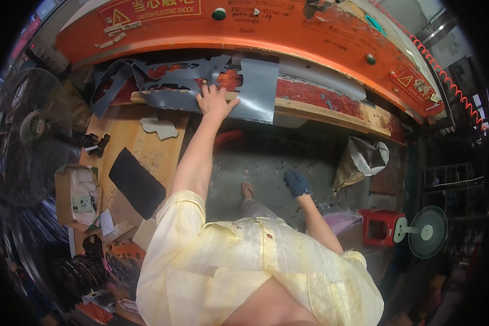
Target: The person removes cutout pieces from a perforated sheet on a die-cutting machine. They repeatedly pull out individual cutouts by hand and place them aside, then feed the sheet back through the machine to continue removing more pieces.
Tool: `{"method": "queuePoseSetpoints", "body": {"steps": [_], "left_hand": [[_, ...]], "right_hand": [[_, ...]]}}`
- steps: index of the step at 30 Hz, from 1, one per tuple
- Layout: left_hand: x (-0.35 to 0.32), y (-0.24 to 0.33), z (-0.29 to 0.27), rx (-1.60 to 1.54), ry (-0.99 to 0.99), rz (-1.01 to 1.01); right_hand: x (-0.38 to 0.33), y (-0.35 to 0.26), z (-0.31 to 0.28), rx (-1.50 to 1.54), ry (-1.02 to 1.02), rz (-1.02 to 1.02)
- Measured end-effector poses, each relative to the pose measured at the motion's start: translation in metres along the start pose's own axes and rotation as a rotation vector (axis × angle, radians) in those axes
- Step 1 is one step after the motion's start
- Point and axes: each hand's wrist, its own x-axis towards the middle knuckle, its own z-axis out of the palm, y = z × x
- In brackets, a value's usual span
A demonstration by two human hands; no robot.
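Note:
My bare left hand [215, 101] rests with spread fingers on a dark grey sheet [259, 89] that is full of cut-out shapes. The sheet lies over the red bed of the orange press, and its left part curls up into loose, bent strips [114, 81]. Red surface shows through the holes around my fingers. My right hand [296, 183], in a blue knitted glove, hangs low above the floor, away from the press. Its fingers look extended, and nothing is visible in them.
The orange press beam [288, 33] spans the far side, above a wooden rail [331, 116]. A wooden table [130, 122] at left carries a black sheet [137, 182] and a pale offcut [159, 128]. A sack [358, 160], red stool [377, 227] and fan [428, 232] stand at right.

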Motion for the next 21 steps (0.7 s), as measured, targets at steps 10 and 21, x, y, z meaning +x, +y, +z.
{"method": "queuePoseSetpoints", "body": {"steps": [10, 21], "left_hand": [[-0.064, -0.007, 0.011, -0.093, 0.243, 0.044], [-0.177, -0.020, 0.006, -0.296, 0.401, 0.066]], "right_hand": [[0.061, -0.140, -0.037, -0.164, 0.188, -0.509], [0.097, -0.291, 0.046, -0.904, 0.280, -0.409]]}}
